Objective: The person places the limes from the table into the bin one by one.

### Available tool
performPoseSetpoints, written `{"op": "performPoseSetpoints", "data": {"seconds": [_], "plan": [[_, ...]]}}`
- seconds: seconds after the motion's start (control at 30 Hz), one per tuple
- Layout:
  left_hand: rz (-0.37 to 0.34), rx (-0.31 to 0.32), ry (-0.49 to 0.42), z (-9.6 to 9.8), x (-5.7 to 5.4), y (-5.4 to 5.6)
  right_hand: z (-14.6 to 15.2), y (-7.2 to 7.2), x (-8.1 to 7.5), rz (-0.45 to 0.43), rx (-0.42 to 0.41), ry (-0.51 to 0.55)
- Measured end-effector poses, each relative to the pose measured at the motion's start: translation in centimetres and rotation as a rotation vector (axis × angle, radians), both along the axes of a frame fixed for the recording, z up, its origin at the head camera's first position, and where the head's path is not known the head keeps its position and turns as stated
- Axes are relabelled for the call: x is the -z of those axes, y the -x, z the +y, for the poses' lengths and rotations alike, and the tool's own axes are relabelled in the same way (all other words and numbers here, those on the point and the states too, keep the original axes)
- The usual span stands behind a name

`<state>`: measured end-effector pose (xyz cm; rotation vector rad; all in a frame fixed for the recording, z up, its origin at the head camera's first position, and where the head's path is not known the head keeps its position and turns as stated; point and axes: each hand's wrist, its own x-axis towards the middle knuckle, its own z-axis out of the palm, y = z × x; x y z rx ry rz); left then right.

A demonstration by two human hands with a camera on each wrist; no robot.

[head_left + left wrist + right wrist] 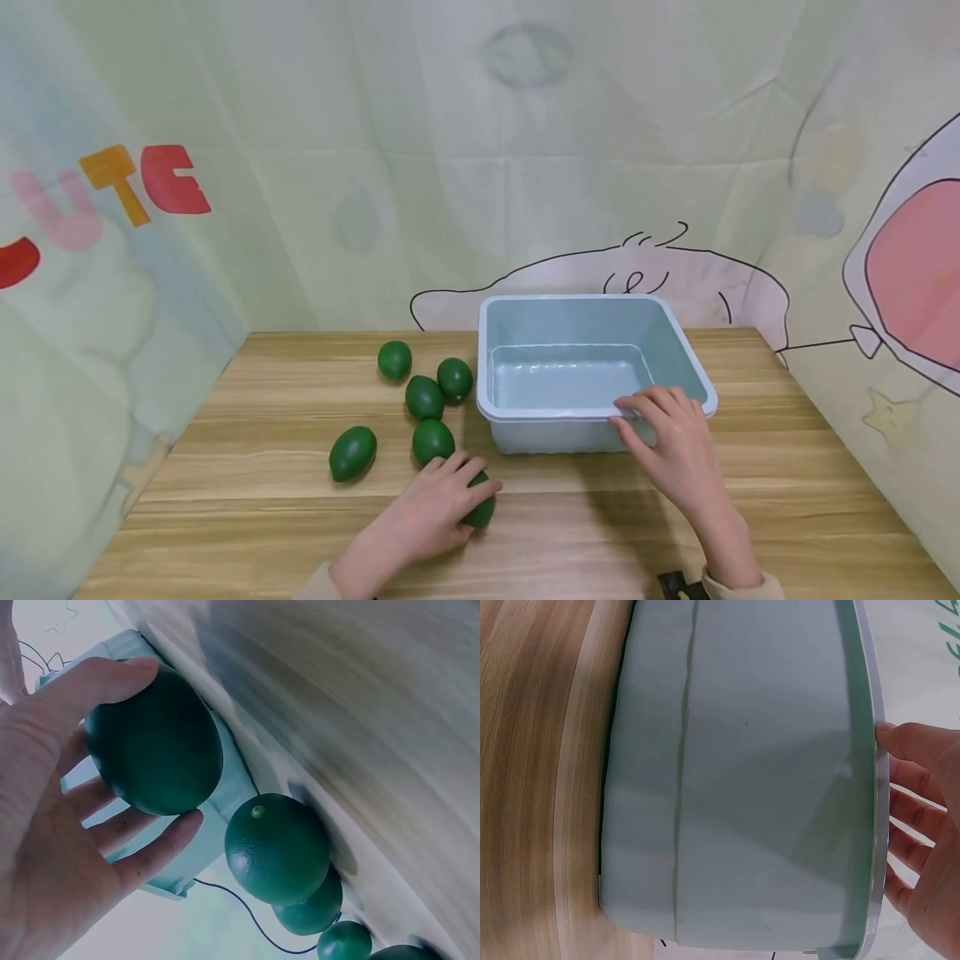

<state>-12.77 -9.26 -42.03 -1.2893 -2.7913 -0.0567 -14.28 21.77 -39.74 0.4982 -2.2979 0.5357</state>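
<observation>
My left hand (438, 510) holds a green lime (480, 502) low over the front of the table. Seen from the left wrist, the thumb lies across this lime (156, 742) and the fingers spread behind it. A light blue plastic bin (551, 435) stands upright on the table, its inside bare. With the thumb outside and the fingers over the edge, my right hand (675, 446) grips the bin's near rim toward its right corner. The right wrist view shows the thumb on the rim (881, 817) too.
Left of the bin lie several more limes: one at the back (394, 360), a pair near the bin's left wall (454, 379), one nearer the left hand (432, 442), another farther left (353, 454). A printed curtain (337, 208) hangs behind the wooden table (247, 517).
</observation>
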Motion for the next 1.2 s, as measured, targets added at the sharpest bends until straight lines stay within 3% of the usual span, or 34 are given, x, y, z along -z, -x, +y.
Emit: {"op": "performPoseSetpoints", "data": {"seconds": [0.47,1.2], "plan": [[0.026,0.005,-0.005,0.1,-1.7,-0.4,0.0,-0.2,0.1,0.002,0.005,0.0],[0.145,0.032,-0.027,0.4,-3.0,-0.8,0.0,0.0,-0.1,0.019,0.0,-0.012]]}}
